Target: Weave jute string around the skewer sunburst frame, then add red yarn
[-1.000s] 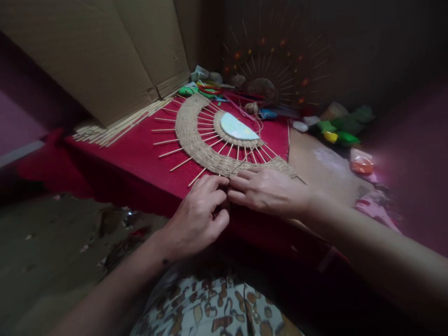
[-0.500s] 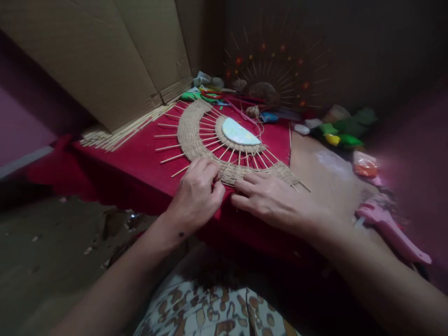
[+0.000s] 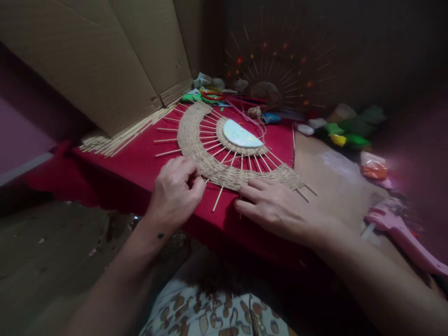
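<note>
A half-round woven sunburst piece [image 3: 210,156], made of jute cord wound over radiating wooden sticks around a pale half-disc [image 3: 241,135], lies flat on the red-covered worktop [image 3: 140,158], its curved edge toward the person. The left hand [image 3: 175,193] sits at the piece's 7 o'clock rim, its fingers [image 3: 194,184] curled in and pinched together right at the woven band's outer edge; what they pinch is too small and dim to tell. The right hand [image 3: 276,207] rests palm down at the piece's 5 o'clock rim, fingers [image 3: 250,189] stretched out, released, their tips touching the edge of the weave. One bare stick [image 3: 217,199] juts out toward 6 o'clock between the two hands. At 10 o'clock on the worktop lies a bundle of loose sticks [image 3: 115,135] against a sheet of cardboard [image 3: 105,60]. At 12 o'clock sits a small ball of twine [image 3: 255,112]; a pink glue gun [image 3: 402,233] lies at 4 o'clock.
</note>
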The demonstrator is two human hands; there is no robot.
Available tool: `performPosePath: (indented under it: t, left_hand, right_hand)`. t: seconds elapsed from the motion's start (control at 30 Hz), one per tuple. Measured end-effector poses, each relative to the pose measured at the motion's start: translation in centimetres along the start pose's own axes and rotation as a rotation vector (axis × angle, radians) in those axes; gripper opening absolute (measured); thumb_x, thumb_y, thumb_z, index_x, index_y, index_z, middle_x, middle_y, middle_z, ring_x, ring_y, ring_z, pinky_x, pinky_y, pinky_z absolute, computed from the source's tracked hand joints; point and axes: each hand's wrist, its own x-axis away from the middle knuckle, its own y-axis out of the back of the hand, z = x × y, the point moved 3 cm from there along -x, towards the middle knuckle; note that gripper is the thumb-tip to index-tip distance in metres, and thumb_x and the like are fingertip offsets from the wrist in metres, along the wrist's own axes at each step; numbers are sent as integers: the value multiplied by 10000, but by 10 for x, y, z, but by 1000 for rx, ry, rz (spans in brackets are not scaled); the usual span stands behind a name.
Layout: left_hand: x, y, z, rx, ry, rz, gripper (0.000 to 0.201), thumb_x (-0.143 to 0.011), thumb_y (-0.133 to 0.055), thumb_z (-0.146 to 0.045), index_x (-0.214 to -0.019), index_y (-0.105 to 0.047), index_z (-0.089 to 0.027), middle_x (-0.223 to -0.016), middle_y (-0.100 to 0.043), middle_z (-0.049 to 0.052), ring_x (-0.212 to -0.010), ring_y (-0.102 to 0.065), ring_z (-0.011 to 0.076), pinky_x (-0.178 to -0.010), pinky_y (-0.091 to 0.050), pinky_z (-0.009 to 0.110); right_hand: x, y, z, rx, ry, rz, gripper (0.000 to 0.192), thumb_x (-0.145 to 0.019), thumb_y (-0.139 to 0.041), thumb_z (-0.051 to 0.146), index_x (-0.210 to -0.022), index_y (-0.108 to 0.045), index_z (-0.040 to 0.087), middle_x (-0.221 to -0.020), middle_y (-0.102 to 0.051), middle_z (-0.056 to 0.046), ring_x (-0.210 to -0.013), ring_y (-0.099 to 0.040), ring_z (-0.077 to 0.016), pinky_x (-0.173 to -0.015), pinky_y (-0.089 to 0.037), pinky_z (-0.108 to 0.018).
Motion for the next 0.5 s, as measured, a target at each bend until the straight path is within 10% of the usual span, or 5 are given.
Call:
performPosePath:
  t: [0.37,0.5]
  left_hand:
    - [8,-4,1,43,-32,9,163,-730,-452,-62,-628,-434,-188,-792,-582,49,-860,-538,199,-810,-436,364]
    - [7,-4,2,35,-33,42,149,-746,-452,-77,-644,-446,-186,-775,-569,46,-828,-526,196,-795,-431,359]
  right_hand:
    - [0,12,-15,-267,-305,-237,170,-832,-446,102,-898,-594,151,-862,-567,-52,-722,-506,-127,-591,-366,-249]
    - [-20,19,-9,-167,-219,-127,172,-878,-436,142,-903,-603,181,-846,-555,-37,-685,-491,-119,-546,-324,-247]
